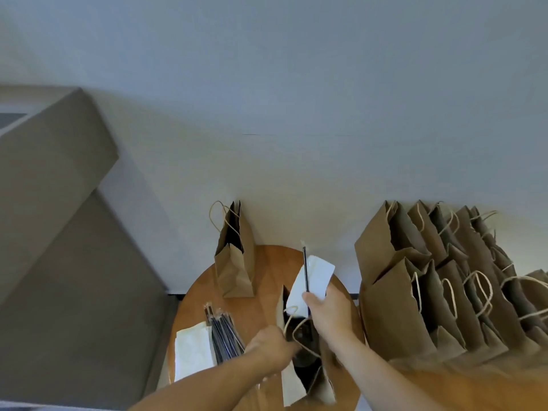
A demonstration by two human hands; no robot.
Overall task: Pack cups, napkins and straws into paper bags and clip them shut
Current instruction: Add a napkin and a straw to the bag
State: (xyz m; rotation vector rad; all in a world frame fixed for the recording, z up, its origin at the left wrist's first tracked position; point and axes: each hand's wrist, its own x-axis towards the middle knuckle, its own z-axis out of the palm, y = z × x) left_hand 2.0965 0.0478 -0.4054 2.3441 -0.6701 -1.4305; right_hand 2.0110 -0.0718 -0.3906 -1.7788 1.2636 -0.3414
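An open brown paper bag (296, 384) stands on the round wooden table (267, 268) in front of me. My left hand (271, 345) grips its near rim and handle, holding the mouth apart. My right hand (327, 314) is above the bag's mouth, closed on a white napkin (314, 277) and a black wrapped straw (305, 268) together, both sticking up from my fingers. Something dark lies inside the bag; I cannot tell what it is.
A pile of black wrapped straws (222, 333) and a stack of white napkins (192, 351) lie on the table's left. Another paper bag (235, 262) stands at the back. Several open bags (439, 286) crowd the right. A grey box-like shape (59, 203) is at left.
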